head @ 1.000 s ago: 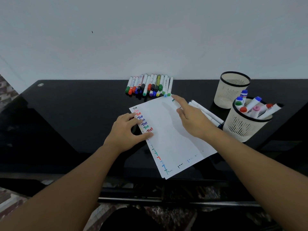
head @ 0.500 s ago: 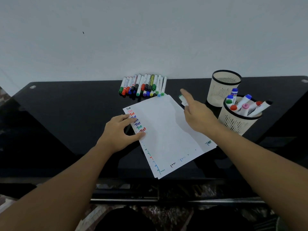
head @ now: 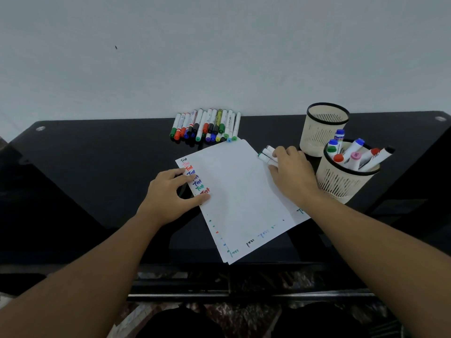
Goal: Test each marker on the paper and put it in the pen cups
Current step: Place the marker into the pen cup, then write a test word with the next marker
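While the left hand (head: 170, 195) lies flat with straight fingers on the left edge of the paper (head: 240, 193), the right hand (head: 291, 173) curls its fingers on white markers (head: 268, 154) at the paper's right edge, near the two pen cups (head: 341, 184)

The light around me is dim, cool and even, with a bluish-grey cast over the wall (head: 219, 45). No lamp is in view. My left hand (head: 168, 196) throws only a soft, faint shadow onto the paper (head: 241, 191), the brightest thing here. The black table (head: 97, 154) is glossy and carries dull reflections, with no hard glare. Wide-angle distortion bows the table's far edge and stretches my forearms at the near corners. The small writing on the paper looks soft; the near floor is murky.
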